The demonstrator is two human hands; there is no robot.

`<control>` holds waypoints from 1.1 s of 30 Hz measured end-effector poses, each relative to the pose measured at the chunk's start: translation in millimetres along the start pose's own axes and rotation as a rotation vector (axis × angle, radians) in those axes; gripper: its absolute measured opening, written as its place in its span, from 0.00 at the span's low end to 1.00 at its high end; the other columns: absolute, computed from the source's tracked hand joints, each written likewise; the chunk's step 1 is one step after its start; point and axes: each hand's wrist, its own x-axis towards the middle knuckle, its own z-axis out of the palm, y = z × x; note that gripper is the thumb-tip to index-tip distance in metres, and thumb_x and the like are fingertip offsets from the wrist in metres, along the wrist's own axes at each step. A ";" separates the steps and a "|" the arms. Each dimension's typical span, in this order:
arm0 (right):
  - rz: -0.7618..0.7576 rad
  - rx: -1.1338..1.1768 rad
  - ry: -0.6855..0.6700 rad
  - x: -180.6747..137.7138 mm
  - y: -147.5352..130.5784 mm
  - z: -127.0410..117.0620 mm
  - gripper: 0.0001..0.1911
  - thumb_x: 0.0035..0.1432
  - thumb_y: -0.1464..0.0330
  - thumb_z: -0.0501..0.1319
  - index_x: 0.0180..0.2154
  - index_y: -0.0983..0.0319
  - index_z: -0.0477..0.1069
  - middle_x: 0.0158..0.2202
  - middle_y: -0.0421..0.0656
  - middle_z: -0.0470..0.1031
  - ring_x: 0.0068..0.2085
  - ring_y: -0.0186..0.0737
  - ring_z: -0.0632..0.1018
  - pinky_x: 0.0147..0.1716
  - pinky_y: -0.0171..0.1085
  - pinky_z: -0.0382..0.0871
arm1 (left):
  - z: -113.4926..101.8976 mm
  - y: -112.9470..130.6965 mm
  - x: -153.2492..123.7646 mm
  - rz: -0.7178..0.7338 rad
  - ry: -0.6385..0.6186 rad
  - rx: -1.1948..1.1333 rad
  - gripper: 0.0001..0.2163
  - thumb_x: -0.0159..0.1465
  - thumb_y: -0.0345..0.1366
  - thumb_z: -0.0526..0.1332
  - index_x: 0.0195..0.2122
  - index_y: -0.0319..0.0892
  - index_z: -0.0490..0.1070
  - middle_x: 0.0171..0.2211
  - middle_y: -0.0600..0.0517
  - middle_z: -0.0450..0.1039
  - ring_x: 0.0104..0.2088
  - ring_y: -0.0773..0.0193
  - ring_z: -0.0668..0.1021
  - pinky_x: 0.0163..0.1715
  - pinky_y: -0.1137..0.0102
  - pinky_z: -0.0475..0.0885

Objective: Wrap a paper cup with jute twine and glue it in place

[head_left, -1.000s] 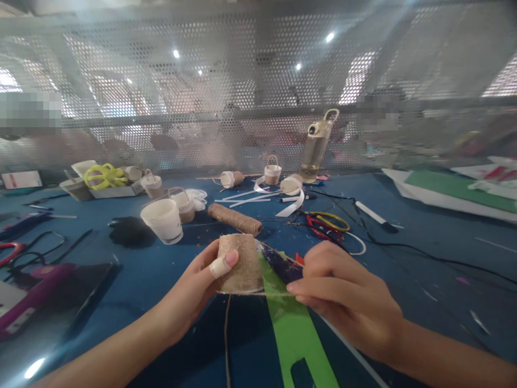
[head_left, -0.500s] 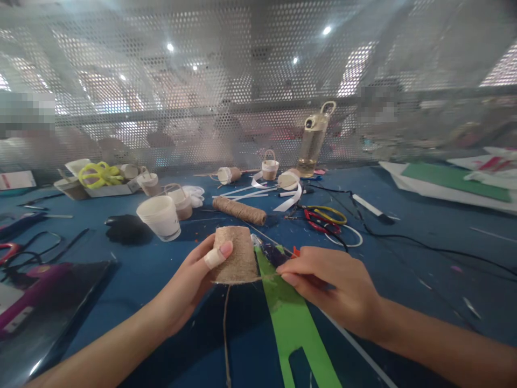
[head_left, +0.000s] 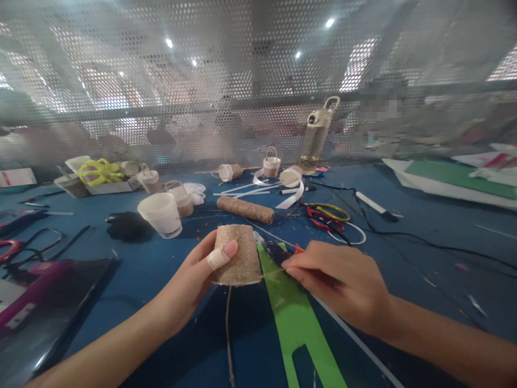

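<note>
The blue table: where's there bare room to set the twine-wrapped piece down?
Mostly bare: right side, between the green sheet and black cable; left, between the black object and left hand. Crowded: beyond the twine-wrapped piece, with the twine roll, white strips and ribbon; beside the right hand, the green strip.

The twine-wrapped cup (head_left: pixel 239 257) looks rough and matt.

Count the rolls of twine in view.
1: the roll of twine lies on the table, just beyond the twine-wrapped cup in the left hand. Others could be hidden among the clutter.
</note>
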 end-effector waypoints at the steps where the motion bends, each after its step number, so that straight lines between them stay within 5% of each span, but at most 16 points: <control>1: 0.009 -0.004 -0.011 0.4 -0.2 0.3 0.10 0.77 0.69 0.59 0.40 0.57 0.76 0.27 0.35 0.76 0.26 0.31 0.74 0.27 0.32 0.66 | 0.8 0.3 -1.1 -0.005 0.005 0.000 0.29 0.59 0.54 0.78 0.56 0.44 0.82 0.57 0.44 0.85 0.62 0.39 0.80 0.55 0.61 0.77; 11: 0.073 0.057 -0.098 -0.2 -1.1 0.5 0.10 0.74 0.70 0.58 0.36 0.58 0.73 0.25 0.34 0.71 0.22 0.28 0.71 0.24 0.32 0.63 | 0.2 -1.3 -2.0 -0.023 0.032 -0.048 0.28 0.60 0.51 0.78 0.58 0.45 0.80 0.52 0.46 0.87 0.57 0.45 0.84 0.50 0.65 0.79; 18: 0.036 0.052 -0.089 -0.3 0.2 1.6 0.10 0.74 0.71 0.59 0.37 0.59 0.73 0.24 0.33 0.69 0.23 0.29 0.69 0.25 0.32 0.62 | 0.7 -1.4 1.2 -0.051 0.055 -0.170 0.15 0.71 0.47 0.70 0.48 0.40 0.84 0.42 0.47 0.89 0.39 0.58 0.88 0.41 0.68 0.85; 27: 0.027 0.055 -0.089 -0.9 -1.4 3.3 0.10 0.74 0.72 0.58 0.36 0.59 0.73 0.23 0.33 0.70 0.23 0.29 0.69 0.26 0.32 0.62 | 0.4 -0.6 4.6 -0.012 0.057 -0.180 0.13 0.71 0.44 0.71 0.49 0.41 0.84 0.44 0.48 0.88 0.41 0.58 0.87 0.42 0.67 0.87; 33: -0.001 0.070 -0.082 -2.3 -0.5 4.9 0.09 0.73 0.74 0.58 0.37 0.59 0.73 0.24 0.32 0.69 0.23 0.27 0.69 0.26 0.31 0.62 | -2.2 -2.2 3.5 0.048 0.074 -0.117 0.21 0.64 0.48 0.77 0.55 0.46 0.82 0.49 0.51 0.86 0.48 0.55 0.86 0.49 0.67 0.84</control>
